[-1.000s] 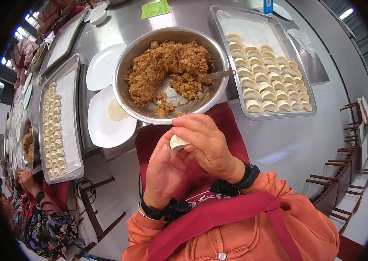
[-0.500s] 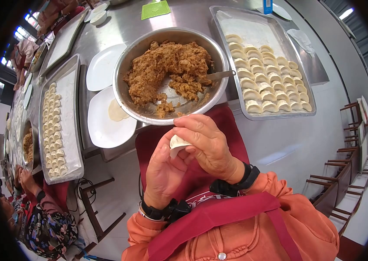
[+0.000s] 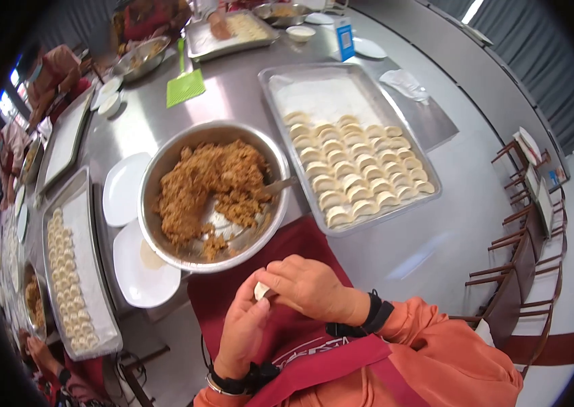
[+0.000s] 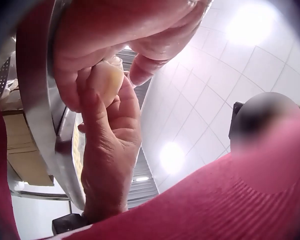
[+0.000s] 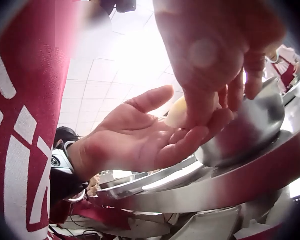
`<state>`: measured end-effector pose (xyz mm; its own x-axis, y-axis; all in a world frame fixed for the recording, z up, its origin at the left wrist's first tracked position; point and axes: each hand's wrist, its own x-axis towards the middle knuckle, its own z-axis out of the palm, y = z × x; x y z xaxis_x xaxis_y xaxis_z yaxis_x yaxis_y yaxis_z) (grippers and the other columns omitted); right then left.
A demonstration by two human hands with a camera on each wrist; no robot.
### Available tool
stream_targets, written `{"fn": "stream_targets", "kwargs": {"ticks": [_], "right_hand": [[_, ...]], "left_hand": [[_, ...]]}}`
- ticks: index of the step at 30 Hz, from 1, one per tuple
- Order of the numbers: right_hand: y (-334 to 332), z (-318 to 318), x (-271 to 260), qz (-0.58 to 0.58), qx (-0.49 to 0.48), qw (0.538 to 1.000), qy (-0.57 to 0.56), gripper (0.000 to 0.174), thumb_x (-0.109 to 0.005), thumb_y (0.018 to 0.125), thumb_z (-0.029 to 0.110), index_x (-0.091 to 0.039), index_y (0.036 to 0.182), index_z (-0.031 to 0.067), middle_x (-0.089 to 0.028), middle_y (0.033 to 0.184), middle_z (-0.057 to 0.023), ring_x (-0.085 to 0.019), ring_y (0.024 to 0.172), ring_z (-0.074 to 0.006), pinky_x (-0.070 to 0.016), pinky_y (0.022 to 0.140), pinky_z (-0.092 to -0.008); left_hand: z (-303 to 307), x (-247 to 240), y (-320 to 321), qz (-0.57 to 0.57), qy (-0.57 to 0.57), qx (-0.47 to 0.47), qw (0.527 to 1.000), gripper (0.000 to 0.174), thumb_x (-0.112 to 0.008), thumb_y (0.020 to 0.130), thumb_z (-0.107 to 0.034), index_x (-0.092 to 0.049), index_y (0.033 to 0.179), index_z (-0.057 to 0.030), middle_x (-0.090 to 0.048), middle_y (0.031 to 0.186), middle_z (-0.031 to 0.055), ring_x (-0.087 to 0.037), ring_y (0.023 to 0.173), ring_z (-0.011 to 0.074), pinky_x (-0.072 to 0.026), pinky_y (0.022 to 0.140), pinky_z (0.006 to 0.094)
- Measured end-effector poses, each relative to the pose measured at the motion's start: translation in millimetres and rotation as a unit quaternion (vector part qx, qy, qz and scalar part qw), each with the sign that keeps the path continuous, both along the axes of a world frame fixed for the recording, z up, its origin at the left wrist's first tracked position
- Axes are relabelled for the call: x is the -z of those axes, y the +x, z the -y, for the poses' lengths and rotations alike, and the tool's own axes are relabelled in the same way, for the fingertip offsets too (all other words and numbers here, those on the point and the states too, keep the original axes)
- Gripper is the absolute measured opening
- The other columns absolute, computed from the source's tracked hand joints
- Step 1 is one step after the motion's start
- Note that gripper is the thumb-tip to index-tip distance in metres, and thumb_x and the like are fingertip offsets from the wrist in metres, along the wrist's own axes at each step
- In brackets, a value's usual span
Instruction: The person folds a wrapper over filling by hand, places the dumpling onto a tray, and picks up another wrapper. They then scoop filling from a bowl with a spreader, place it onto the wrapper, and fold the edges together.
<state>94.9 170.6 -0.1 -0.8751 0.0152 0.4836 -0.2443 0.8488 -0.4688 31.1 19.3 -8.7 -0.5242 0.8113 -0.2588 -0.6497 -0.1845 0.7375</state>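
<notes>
A pale folded dumpling [image 3: 261, 290] is between both hands, close to the apron front and mostly covered by fingers in the head view. My left hand [image 3: 241, 329] supports it from below, with fingers bent up around it. Its palm faces up in the right wrist view, where the dumpling [image 5: 177, 116] lies on the fingers. From the other side my right hand [image 3: 312, 290] pinches the dumpling's edge with thumb and fingers. Smooth dough [image 4: 110, 82] shows between the fingertips in the left wrist view. A steel bowl [image 3: 148, 224] of brown filling [image 3: 195, 180] stands just beyond.
On the right is a metal tray [image 3: 300, 74] with rows of dumplings [image 3: 361, 166]; another dumpling tray [image 3: 97, 271] stands left. Two white plates, one plate [image 3: 131, 180] behind the other plate [image 3: 154, 281], sit beside the bowl. A green slotted turner [image 3: 186, 88] lies farther back.
The head view has turned, so the bowl, trays and hands appear lower and farther left. Both hands still hold the dumpling, and less of it shows between the fingers.
</notes>
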Motion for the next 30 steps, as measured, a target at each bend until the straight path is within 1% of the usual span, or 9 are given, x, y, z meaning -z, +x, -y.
{"fn": "stream_targets", "kwargs": {"ticks": [1,8,12,15,17,23,24,28,30], "right_hand": [[0,-1,0,0.009,0.006,1.0,0.01,0.035,-0.063,0.064,0.014,-0.054,0.097,0.0091,-0.053,0.083,-0.0027,-0.052,0.072,-0.0204,-0.0464,0.059,-0.0301],[5,-18,-3,0.005,-0.015,1.0,0.004,0.034,-0.062,0.065,0.013,-0.053,0.097,0.0084,-0.054,0.083,-0.0033,-0.052,0.073,-0.0205,-0.0464,0.063,-0.0304],[13,-43,-10,0.052,-0.007,0.998,-0.041,0.034,-0.063,0.067,0.01,-0.055,0.099,0.0061,-0.057,0.09,-0.006,-0.055,0.078,-0.0242,-0.0467,0.067,-0.0326],[15,-78,-20,0.053,0.035,0.994,-0.093,0.029,-0.065,0.069,0.01,-0.058,0.097,0.0081,-0.06,0.09,-0.0092,-0.058,0.084,-0.0277,-0.0466,0.074,-0.0359],[15,-109,-24,0.022,0.076,0.996,-0.045,0.032,-0.067,0.068,0.011,-0.058,0.099,0.0079,-0.06,0.092,-0.0096,-0.058,0.085,-0.0277,-0.0467,0.074,-0.036],[-16,-208,-53,0.102,0.165,0.979,-0.069,0.03,-0.066,0.07,0.011,-0.058,0.099,0.0072,-0.062,0.085,-0.0102,-0.06,0.081,-0.0247,-0.0456,0.072,-0.0313],[-25,-222,-52,0.09,0.187,0.976,-0.057,0.029,-0.066,0.07,0.017,-0.059,0.096,0.0079,-0.064,0.086,-0.0112,-0.06,0.082,-0.0286,-0.0466,0.072,-0.0347],[-58,-273,-45,0.126,0.211,0.969,-0.025,0.029,-0.066,0.07,0.021,-0.06,0.095,0.0087,-0.064,0.086,-0.0117,-0.06,0.083,-0.0285,-0.046,0.073,-0.0358],[-73,-288,-38,0.131,0.209,0.969,-0.012,0.028,-0.065,0.069,0.022,-0.06,0.094,0.0092,-0.064,0.085,-0.0117,-0.06,0.084,-0.0284,-0.0457,0.073,-0.0365]], "left_hand": [[-2,1,1,-0.007,-0.009,0.005,1.0,0.058,-0.054,0.082,-0.016,-0.029,0.131,0.0028,-0.044,0.123,0.01,-0.045,0.113,0.0202,-0.0352,0.096,0.0337],[-15,-7,2,-0.074,-0.03,0.058,0.995,0.059,-0.049,0.083,-0.01,-0.023,0.134,0.003,-0.039,0.129,0.0115,-0.044,0.115,0.0214,-0.036,0.097,0.0356],[-19,-16,-1,-0.046,-0.034,0.113,0.992,0.057,-0.049,0.085,-0.007,-0.023,0.135,-0.0008,-0.038,0.131,0.0124,-0.041,0.119,0.0207,-0.0363,0.095,0.0328],[-16,-14,-4,-0.048,-0.051,0.125,0.99,0.049,-0.047,0.086,-0.007,-0.03,0.132,0.0004,-0.043,0.128,0.0155,-0.046,0.115,0.0234,-0.0381,0.093,0.0323],[-16,-13,-4,-0.053,-0.07,0.127,0.988,0.04,-0.045,0.088,-0.006,-0.038,0.126,0.0019,-0.05,0.121,0.0172,-0.051,0.11,0.0241,-0.0395,0.092,0.032],[-10,-3,-7,-0.058,-0.082,0.12,0.988,0.036,-0.043,0.088,-0.007,-0.041,0.123,0.0024,-0.053,0.116,0.0175,-0.053,0.106,0.0251,-0.0426,0.09,0.033],[-8,-2,-8,-0.051,-0.083,0.11,0.989,0.035,-0.044,0.089,-0.007,-0.041,0.122,0.0029,-0.053,0.115,0.0179,-0.054,0.106,0.025,-0.043,0.089,0.0329],[-4,5,-11,-0.039,-0.101,0.092,0.99,0.035,-0.044,0.088,-0.007,-0.042,0.121,0.004,-0.054,0.114,0.0185,-0.055,0.104,0.0249,-0.0437,0.089,0.0327],[-3,8,-13,-0.017,-0.112,0.092,0.989,0.036,-0.047,0.091,-0.013,-0.042,0.123,0.0013,-0.054,0.115,0.0143,-0.054,0.103,0.0184,-0.0422,0.087,0.0263]]}}
